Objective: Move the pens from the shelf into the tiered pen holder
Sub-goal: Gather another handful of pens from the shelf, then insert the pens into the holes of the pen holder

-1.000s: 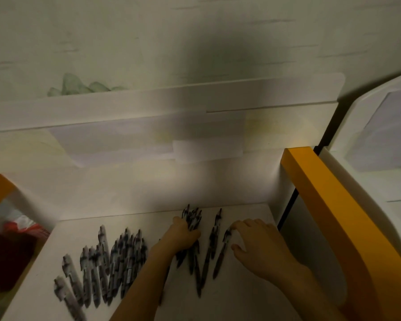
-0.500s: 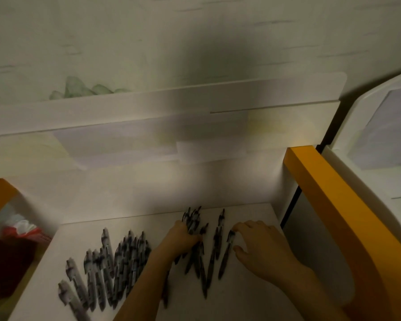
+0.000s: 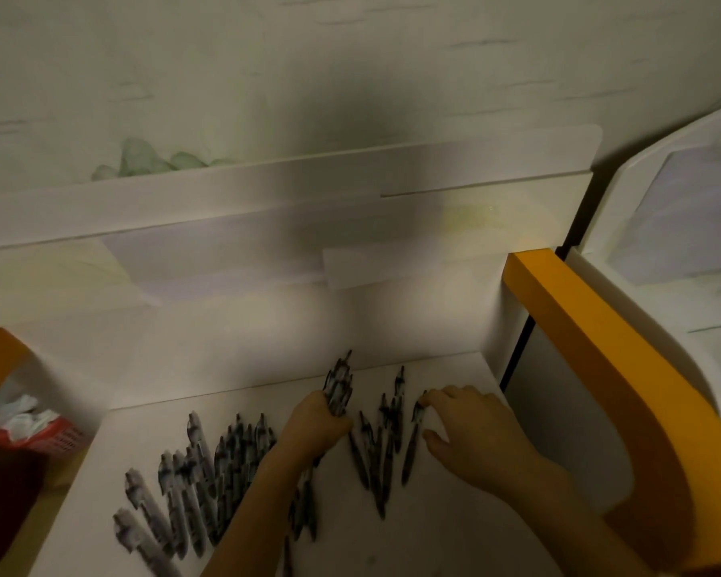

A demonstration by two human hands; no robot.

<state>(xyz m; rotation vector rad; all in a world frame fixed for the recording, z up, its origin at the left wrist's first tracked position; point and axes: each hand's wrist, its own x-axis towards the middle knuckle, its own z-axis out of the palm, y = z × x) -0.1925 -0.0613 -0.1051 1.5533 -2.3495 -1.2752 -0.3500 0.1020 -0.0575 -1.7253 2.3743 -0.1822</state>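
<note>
On the white shelf board [image 3: 433, 535], the left hand [image 3: 317, 426] grips a bundle of dark, slim pens [image 3: 339, 385], their tips fanning toward the far wall. The right hand [image 3: 475, 431] hovers with curled fingers, forefinger and thumb touching or nearly pinching one loose dark pen [image 3: 413, 443] just left of it; that pen's long axis runs near-to-far. More pens lie in a row [image 3: 200, 472] at the left. The tiered holder is out of view, and dim blur hides finer detail.

Dark, slim plastic pens [image 3: 209, 476] are lying side by side on the white shelf [image 3: 433, 535] at the left; a few more [image 3: 381, 447] are lying fanned at the middle, and a bunch [image 3: 339, 385] is sticking up, tips pointing away.
</note>
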